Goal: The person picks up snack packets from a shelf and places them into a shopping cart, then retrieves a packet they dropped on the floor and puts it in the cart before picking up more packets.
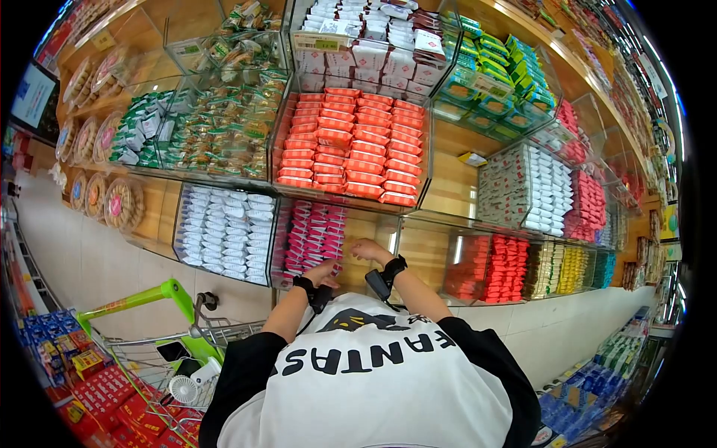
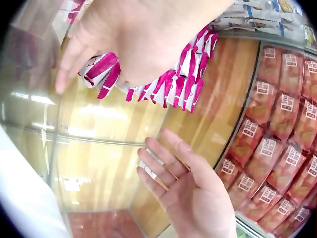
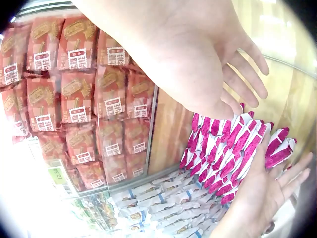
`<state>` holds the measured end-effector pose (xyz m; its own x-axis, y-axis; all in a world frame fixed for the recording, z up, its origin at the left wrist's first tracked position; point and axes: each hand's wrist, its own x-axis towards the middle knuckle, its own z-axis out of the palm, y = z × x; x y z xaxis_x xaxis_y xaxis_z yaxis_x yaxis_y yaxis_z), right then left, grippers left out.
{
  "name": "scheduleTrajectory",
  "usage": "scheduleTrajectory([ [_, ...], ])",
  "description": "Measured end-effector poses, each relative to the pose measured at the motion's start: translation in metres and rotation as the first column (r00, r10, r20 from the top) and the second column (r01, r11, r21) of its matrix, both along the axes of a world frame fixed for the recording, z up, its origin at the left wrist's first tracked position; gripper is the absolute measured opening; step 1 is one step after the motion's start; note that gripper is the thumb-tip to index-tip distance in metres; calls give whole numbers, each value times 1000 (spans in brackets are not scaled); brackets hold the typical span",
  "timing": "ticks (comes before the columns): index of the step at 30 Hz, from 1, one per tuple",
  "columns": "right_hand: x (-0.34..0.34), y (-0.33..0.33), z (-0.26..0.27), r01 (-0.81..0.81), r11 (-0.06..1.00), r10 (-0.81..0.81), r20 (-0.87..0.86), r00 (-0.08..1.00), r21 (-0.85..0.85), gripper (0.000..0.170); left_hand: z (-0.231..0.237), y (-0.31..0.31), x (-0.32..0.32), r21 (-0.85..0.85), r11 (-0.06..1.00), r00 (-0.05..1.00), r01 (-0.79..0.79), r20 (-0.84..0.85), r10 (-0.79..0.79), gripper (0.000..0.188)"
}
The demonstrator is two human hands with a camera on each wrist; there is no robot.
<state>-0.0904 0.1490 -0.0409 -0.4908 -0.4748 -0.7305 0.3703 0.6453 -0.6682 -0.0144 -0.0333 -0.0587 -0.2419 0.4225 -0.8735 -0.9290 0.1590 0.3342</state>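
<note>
Rows of small pink-and-white packets [image 1: 317, 235] stand in a clear bin of the lower shelf. My left hand [image 1: 323, 275] is over the near edge of these rows, its fingers extended. One pink-striped packet [image 2: 101, 74] sits apart from the rows, beside the left hand; in the right wrist view it shows between thumb and fingers. Part of it is hidden by the hand in the left wrist view. My right hand [image 1: 369, 250] hovers over the bare wooden part of the bin, right of the packets. Its fingers [image 3: 245, 79] are spread and hold nothing.
White packets [image 1: 228, 231] fill the bin at left, and red-orange packets [image 1: 351, 145] fill the one above. Clear walls divide the bins. A shopping cart with a green handle [image 1: 134, 300] stands at the lower left, a white fan [image 1: 183, 388] at it.
</note>
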Motion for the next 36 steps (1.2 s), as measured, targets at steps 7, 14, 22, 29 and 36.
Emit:
scheduleTrajectory([
  [7,7,-2,0,74,995,-79,-83,993,-62,27,11,2,-3,-24,998,997,52,-60,-54,47],
  [14,7,-1,-13,43,998,-48,-99,994,-51,26,-1,0,6,18,1000,993,-7,-117,9,49],
  [22,2,1,-16,-5,1000,5,9,1000,0,31,8,3,5,-55,997,998,-57,-23,56,43],
  [29,3,0,-6,-26,999,26,15,1000,32,31,19,5,-11,49,992,993,118,-19,-117,37],
  [36,2,-4,20,-247,967,243,83,967,52,25,99,6,-32,-97,963,966,250,-47,-255,46],
])
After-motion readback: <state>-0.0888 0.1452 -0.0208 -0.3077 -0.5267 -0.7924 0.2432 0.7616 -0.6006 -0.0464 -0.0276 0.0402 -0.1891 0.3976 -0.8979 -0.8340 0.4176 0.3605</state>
